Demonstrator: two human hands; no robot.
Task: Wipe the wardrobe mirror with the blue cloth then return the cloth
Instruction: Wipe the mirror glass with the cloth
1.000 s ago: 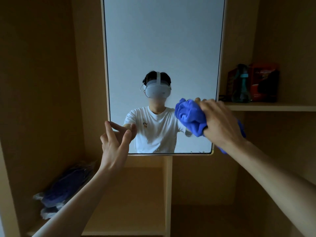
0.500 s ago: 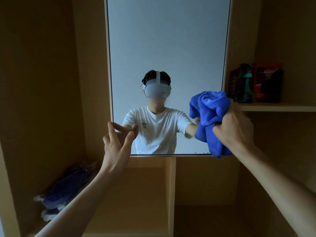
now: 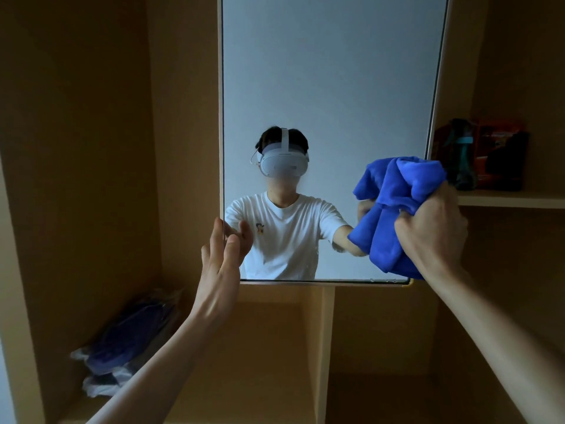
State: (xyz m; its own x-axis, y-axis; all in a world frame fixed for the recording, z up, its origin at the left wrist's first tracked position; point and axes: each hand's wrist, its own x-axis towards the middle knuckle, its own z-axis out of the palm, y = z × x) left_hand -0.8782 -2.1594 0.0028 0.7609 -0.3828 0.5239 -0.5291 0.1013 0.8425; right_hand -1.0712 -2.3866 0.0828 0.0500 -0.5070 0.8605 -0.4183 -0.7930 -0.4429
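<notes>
Tall rectangular wardrobe mirror [image 3: 330, 87], pale wooden frame, is seen head-on, set betw. wooden wardrobe compartments. A bunched, plush blue cloth [image 3: 394, 209] is gripped in the R hand [image 3: 431, 231], w/ fingers curled tightly round its folds. The cloth is held up in front of the mirror's lwr R corner, and its free end hangs down to approx. the bottom edge. Whether the cloth is pressed on the glass cannot be told. The L hand [image 3: 220, 264] is raised at the mirror's lwr L edge, fingers straight and close together, nothing held. Its fingertips [image 3: 217, 231] lie at the frame edge; contact cannot be resolved. Reflected in the glass: a person in a white T-shirt w/ a white headset, both arms extended. To the R, a wooden shelf [image 3: 513, 198] carries a dark teal spray bottle [image 3: 463, 157] and a red box [image 3: 501, 142], set side by side. In the lwr L compartment, dark blue fabric in clear plastic wrap [image 3: 128, 341] is laid on the bottom board. A vertical wooden divider [image 3: 327, 347] stands below the mirror.
</notes>
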